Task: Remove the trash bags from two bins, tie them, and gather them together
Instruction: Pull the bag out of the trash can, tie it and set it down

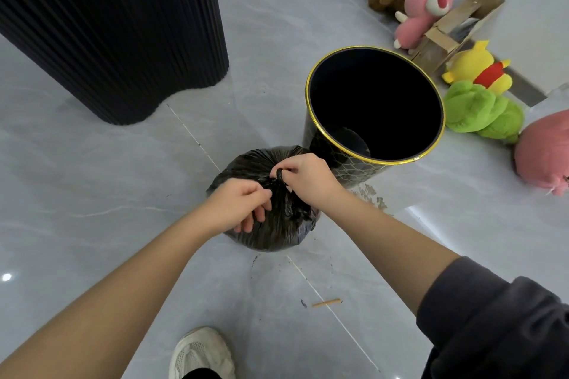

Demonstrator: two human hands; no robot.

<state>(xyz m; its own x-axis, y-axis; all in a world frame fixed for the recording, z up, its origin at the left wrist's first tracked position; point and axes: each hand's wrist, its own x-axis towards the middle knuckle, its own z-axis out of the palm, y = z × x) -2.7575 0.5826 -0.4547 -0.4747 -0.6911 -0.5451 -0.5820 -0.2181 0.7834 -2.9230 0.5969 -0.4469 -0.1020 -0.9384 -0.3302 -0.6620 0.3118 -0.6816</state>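
Both hands, left hand (243, 204) and right hand (303, 177), pinch the black trash bag's (271, 234) twisted neck mid-knot beside the emptied bin (374, 108); a second bag remains, unseen.

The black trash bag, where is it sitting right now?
In the head view the black trash bag sits on the grey floor at centre, just left of the gold-rimmed bin, with both hands at its neck.

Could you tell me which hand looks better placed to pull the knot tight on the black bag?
Probably the right hand: its fingers already pinch the twisted end, while the left hand steadies the trash bag.
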